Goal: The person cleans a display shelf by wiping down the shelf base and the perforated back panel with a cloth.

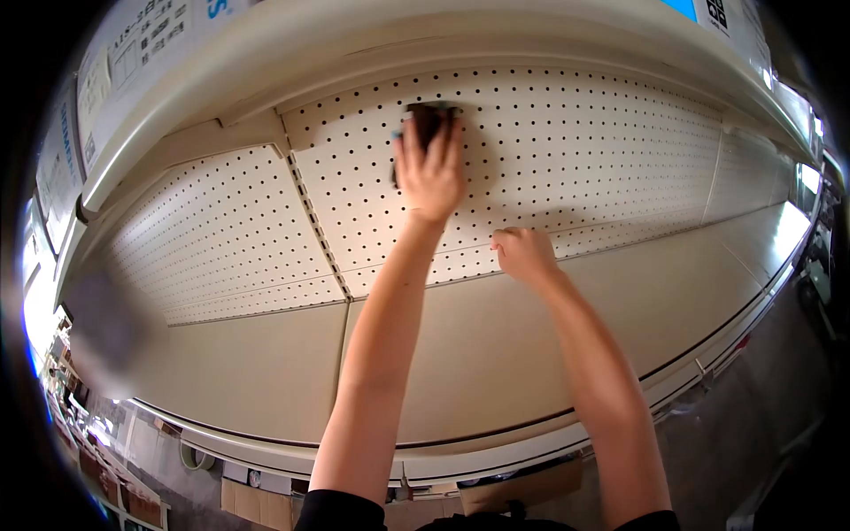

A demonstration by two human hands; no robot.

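My left hand [431,177] is raised against the upper part of a cream pegboard panel [575,142]. Under its fingers is a dark cloth [428,119], pressed to the board and slightly blurred; parts of it show above and to the left of the fingers. Lower and to the right, my right hand [526,255] is held with its fingers curled in, in front of the pegboard's bottom rows of holes. I see nothing sticking out of it.
A cream shelf deck [478,354] runs below the pegboard, and an upper shelf [354,53] overhangs it. Boxes [133,53] stand on the upper shelf. A slotted upright [314,212] divides the back panels. Cardboard boxes [257,504] lie beneath the deck. A blurred patch covers the far left.
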